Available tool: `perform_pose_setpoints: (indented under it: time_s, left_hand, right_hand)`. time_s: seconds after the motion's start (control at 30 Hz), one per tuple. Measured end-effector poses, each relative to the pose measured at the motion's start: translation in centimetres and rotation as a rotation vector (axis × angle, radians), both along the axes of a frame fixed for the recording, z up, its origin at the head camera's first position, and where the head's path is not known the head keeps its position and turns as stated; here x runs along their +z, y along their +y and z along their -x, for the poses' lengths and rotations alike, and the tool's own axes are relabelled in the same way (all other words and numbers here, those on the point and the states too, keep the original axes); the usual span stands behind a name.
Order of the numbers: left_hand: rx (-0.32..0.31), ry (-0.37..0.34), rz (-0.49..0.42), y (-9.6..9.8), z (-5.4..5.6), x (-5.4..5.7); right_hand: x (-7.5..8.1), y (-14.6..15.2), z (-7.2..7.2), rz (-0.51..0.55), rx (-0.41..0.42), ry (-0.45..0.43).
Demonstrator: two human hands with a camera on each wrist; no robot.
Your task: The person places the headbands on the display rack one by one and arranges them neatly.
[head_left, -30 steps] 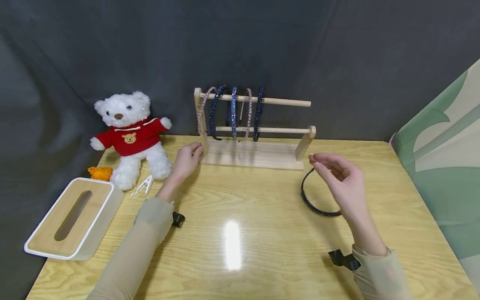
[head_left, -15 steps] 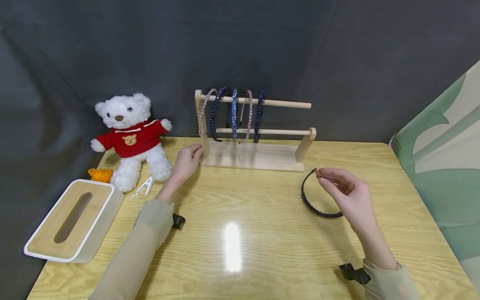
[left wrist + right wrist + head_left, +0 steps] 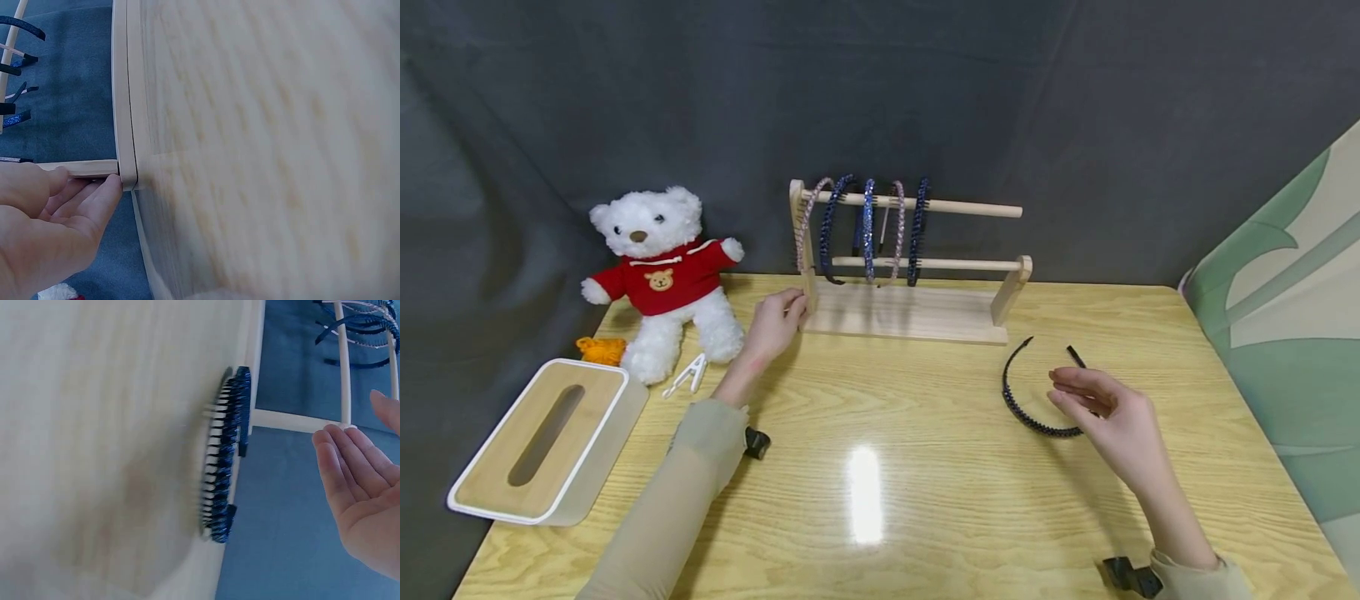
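Note:
A wooden headband rack (image 3: 910,315) stands at the back of the table with several beaded headbands (image 3: 869,229) on its upper bar. At its left end my left hand (image 3: 771,323) grips the foot of the upright; the left wrist view shows the thumb and fingers (image 3: 103,197) against the wood beside the base. A dark beaded headband (image 3: 1028,417) with comb teeth (image 3: 212,450) lies on the table to the right. Over its right side hovers my right hand (image 3: 1112,417), fingers relaxed and holding nothing, partly hiding that headband in the head view.
A white teddy bear (image 3: 673,279) in a red sweater sits at the left. Near it are a tissue box (image 3: 598,450) with a wooden lid, a white A-shaped piece (image 3: 688,375) and an orange knitted item (image 3: 601,350). A dark curtain hangs behind.
My right hand has drawn back toward me and slightly right, away from the rack, uncovering both tips of the dark headband. My left hand stays at the rack.

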State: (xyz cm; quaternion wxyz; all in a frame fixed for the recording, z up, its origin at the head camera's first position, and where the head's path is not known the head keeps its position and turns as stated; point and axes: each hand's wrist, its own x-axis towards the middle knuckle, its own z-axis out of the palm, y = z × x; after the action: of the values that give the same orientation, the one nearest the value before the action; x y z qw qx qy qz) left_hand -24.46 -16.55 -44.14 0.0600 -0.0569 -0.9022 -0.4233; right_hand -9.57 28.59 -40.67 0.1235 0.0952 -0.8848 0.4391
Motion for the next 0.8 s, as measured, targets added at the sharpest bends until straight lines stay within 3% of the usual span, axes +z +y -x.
perform_pose_setpoints:
  time_s: [0.37,0.8]
  left_hand:
    - [0.004,-0.011,0.010,0.0,0.0,0.2]
    - [0.001,-0.019,-0.011,0.0,0.0,0.1]
  right_hand:
    - [-1.7,0.9,-1.3,-0.130,0.010,-0.084]
    - [-2.4,1.2,-1.7,-0.258,0.031,-0.031]
